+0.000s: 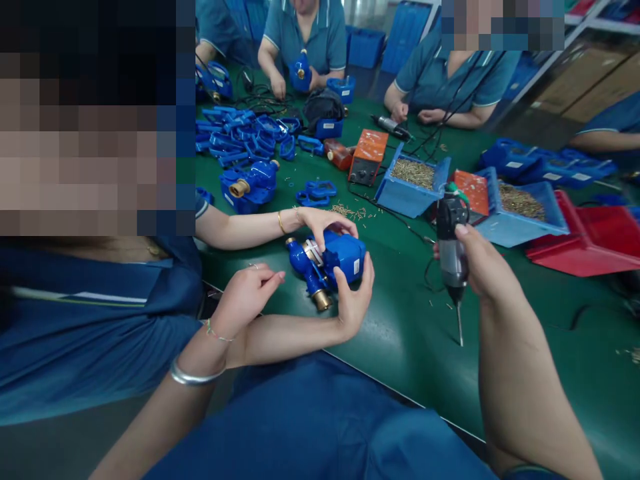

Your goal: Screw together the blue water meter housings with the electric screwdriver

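While a co-worker's hands [325,220] cradle it, the blue water meter [345,257] sits at frame centre.
Just left of it hovers the left hand [245,293], fingers loosely curled; whether they pinch anything I cannot tell. Right of centre, the right hand [480,267] has its fingers clenched on an electric screwdriver [451,257], bit down over the green tabletop [400,333].

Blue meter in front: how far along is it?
Housing looks closed on the blue meter, which a co-worker's hands hold. Right hand grips the electric screwdriver, its bit off the meter; left hand hovers beside, pinched. Driving not begun; blue frames wait behind.
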### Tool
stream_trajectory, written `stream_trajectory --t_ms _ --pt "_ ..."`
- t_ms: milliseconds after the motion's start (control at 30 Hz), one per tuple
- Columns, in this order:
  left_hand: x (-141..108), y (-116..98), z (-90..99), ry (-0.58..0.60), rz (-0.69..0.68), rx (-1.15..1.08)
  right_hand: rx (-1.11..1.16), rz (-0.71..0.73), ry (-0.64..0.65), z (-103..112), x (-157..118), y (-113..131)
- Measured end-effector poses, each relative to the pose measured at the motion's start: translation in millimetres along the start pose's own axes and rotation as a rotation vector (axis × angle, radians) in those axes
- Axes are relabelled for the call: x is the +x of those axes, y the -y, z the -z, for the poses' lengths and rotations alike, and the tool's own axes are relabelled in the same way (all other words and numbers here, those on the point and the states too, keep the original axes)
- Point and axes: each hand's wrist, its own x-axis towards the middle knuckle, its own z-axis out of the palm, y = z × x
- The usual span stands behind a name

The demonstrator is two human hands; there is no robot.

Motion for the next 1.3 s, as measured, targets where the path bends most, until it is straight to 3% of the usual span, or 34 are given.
stream_trajectory --t_ms 100,167,267,467,567,700,767,900,1000,1100,1300 --pt "-1.2 0.7 -5.4 0.019 -0.038 -0.023 0.478 -0.092 -0.02 -0.8 0.1 21.2" --pt "-2.3 -1.1 -8.3 0.055 -0.04 -0.032 0.587 -0.053 -0.06 -2.5 -1.2 38.2" --pt "-4.5 -7.1 -11.6 0.076 -0.057 -0.043 0.581 0.03 -0.088 0.8 -2.4 59.5" --pt "-5.9 -15.0 -18.0 0.069 -0.065 -0.074 0.403 0.127 -0.058 30.1 0.8 77.8" --pt "-4.5 -15.1 -19.2 0.049 -0.041 -0.069 0.449 0.22 -0.174 32.4 -3.5 99.2" --pt "-3.5 -15.7 -22.0 0.034 -0.011 -0.091 0.704 0.515 -0.479 14.3 -12.2 144.0" --pt "-3.5 -15.8 -25.0 0.037 0.017 -0.126 0.779 0.569 -0.562 4.6 -12.2 163.8" --pt "-3.5 -13.6 -31.3 0.079 0.105 -0.187 0.825 0.571 -0.516 -10.5 5.7 185.4" --pt "-3.0 -11.0 -34.8 0.104 0.145 -0.208 0.932 0.57 -0.541 -22.7 31.4 187.7" --pt "-1.8 -8.2 -39.6 0.132 0.168 -0.232 0.96 0.535 -0.479 -30.0 51.1 184.7" --pt "1.0 -6.1 -52.7 0.168 0.246 -0.355 0.854 0.43 -0.288 -16.2 41.8 192.6"
